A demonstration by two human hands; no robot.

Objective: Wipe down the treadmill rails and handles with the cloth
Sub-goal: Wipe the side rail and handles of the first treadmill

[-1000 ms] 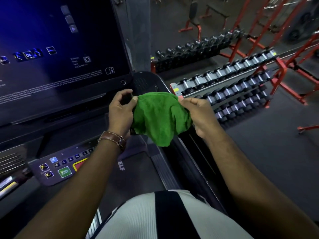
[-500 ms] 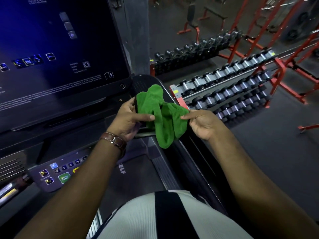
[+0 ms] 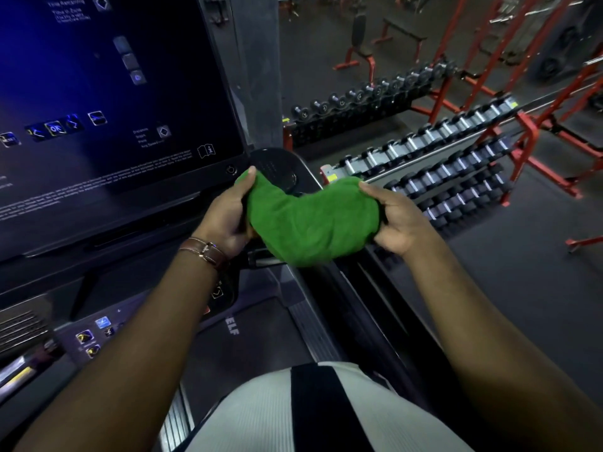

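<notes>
cloth now stretched wider between hands

Console screen: cut off left and top; small text illegible.
Right handrail: top hidden under green cloth.

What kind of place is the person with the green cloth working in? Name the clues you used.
Most likely a gym. Racks of dumbbells line the floor to the right, a weight bench stands beyond them, and a treadmill screen glows just ahead of the person.
</notes>
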